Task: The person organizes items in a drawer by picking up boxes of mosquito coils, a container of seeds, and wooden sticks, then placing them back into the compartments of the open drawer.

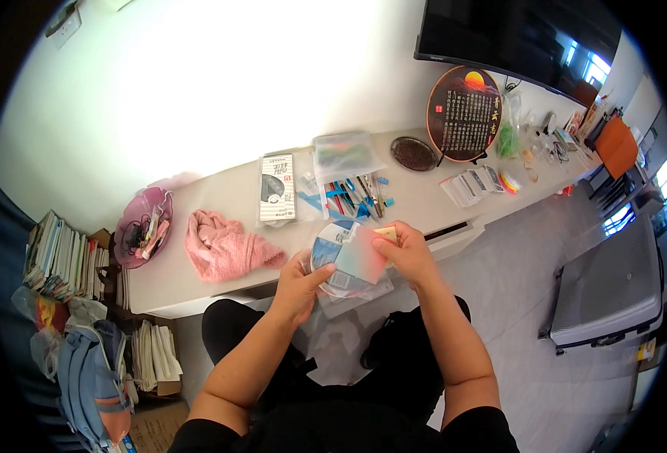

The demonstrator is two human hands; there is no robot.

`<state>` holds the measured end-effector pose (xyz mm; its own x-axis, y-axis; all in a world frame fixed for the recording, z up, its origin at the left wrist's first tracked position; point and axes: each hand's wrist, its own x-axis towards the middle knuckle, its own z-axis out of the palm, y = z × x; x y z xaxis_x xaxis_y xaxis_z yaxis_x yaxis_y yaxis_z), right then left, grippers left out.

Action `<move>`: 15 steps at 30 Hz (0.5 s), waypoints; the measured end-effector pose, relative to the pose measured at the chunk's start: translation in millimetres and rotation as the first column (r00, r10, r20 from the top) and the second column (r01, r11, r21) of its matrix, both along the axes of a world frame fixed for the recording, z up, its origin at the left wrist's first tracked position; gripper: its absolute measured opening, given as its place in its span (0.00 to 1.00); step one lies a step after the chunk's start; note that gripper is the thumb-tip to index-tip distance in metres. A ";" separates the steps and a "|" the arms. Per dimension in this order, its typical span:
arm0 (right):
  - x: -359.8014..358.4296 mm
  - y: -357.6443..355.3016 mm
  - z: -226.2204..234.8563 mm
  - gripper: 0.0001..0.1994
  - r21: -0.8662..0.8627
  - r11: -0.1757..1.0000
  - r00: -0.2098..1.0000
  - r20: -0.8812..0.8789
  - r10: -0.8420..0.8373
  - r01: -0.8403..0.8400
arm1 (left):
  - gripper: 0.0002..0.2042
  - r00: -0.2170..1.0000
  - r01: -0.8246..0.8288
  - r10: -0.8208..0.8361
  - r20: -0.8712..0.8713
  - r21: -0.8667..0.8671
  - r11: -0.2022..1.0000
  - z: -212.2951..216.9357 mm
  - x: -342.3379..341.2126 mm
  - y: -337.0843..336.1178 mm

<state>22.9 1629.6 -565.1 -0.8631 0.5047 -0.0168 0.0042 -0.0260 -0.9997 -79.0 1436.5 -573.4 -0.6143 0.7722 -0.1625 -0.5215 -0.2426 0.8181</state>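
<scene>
Over the front edge of the long pale cabinet, my left hand [298,288] is closed on the left side of a round, flat blue-and-white package [324,251]. A pink-to-teal card [362,258] overlaps that package's right part. Its upper right corner is pinched in my right hand [409,255], together with a small yellow piece [385,235] whose kind I cannot make out. Just beyond my hands lie several pens and tools [356,198] and a translucent pouch [345,153]. A striped box [277,189] sits to their left.
On the cabinet's left are a pink fluffy cloth [224,248] and a purple bowl [143,226] with odds and ends. Rightward stand a dark dish [414,153], a round plaque [463,113] and several cards [472,186]. A grey suitcase [609,283] and a backpack [92,381] flank me.
</scene>
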 end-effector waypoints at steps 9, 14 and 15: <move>14.1 -12.2 23.6 0.09 -0.495 0.845 0.942 -0.139 -0.306 0.202 | 0.18 0.958 -0.268 0.261 0.119 0.046 0.962 -9.3 6.9 -10.9; 9.0 -37.5 -18.6 0.10 -0.364 0.903 0.964 -0.045 -0.261 0.228 | 0.21 0.963 -0.245 0.224 0.148 0.138 0.960 -11.5 16.2 -6.7; 5.6 -40.5 -33.1 0.10 -0.212 0.936 0.956 -0.026 -0.292 0.280 | 0.21 0.966 -0.232 0.209 0.153 0.157 0.960 -10.0 18.5 -6.0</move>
<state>28.5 1589.1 -598.1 -0.6853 0.7212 -0.1012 -0.0891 -0.2211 -0.9712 -60.5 1430.5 -583.4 -0.7541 0.6435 -0.1316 -0.5408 -0.4946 0.6804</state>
